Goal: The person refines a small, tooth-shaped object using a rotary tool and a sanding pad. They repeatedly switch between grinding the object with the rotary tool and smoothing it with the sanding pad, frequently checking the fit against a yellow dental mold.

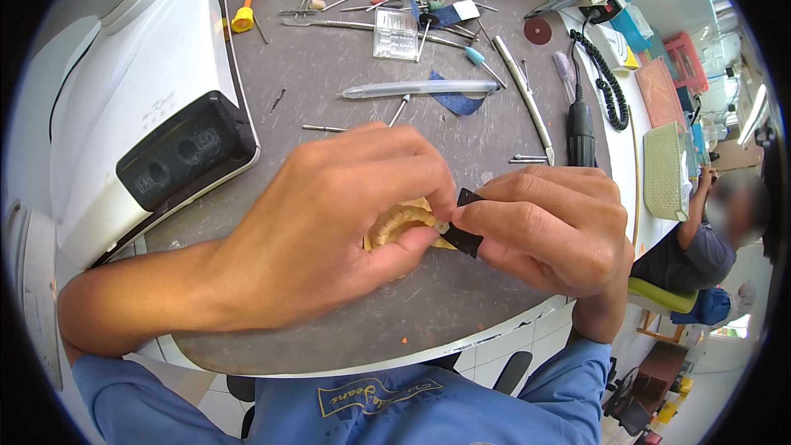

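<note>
A yellow plaster dental cast [394, 224] with a row of teeth is held just above the table's near part, partly covered by my fingers. My left hand [338, 214] is closed around it, thumb and forefinger curled toward its right side. Between those two fingertips shows a small pale piece [442, 228], too small to name. My right hand [552, 231] pinches a flat black strip [463, 241] that looks like abrasive paper, its edge against the cast's right side. The lower fingers of the right hand are curled under and partly hidden.
Beyond my hands, many burs and polishing tips lie on the brown tabletop [329, 66], with a clear plastic box [395, 34] and a translucent tube [428, 89]. A white machine [156, 115] stands left; a black handpiece [581, 133] right. Another person [700, 239] sits at far right.
</note>
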### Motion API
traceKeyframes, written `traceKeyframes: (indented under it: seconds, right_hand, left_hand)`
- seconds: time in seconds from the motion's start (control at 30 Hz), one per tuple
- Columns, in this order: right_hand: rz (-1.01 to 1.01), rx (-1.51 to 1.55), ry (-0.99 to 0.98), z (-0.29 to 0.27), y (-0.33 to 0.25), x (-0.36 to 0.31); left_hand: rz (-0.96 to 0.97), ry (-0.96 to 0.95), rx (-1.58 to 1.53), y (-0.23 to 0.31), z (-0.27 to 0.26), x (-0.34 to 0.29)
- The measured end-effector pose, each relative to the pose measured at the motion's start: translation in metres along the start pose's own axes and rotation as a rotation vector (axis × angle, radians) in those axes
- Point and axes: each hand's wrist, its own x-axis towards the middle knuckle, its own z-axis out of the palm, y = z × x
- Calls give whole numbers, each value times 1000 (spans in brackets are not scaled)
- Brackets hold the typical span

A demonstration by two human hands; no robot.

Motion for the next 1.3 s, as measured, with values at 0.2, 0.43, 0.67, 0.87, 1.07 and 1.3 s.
traceKeyframes:
  seconds: [0.2, 0.43, 0.67, 0.87, 1.07, 1.3]
  right_hand:
    - [1, -20, 4, 1, 1, -3]
    - [14, -13, 56, 2, -3, -3]
    - [34, -48, 50, 2, -6, -4]
    - [35, -35, 49, 2, -6, -4]
    - [28, -38, 76, 4, -4, -5]
    - [38, -59, 45, 1, -8, -6]
  left_hand:
    - [-13, -19, -3, 1, 2, 0]
    - [-5, -15, 41, 3, 2, 1]
    - [-38, -36, -37, 1, 2, 1]
    - [-57, -55, -11, 5, 0, 2]
    - [-35, -49, -12, 2, 1, 3]
    - [-33, -44, -9, 1, 1, 1]
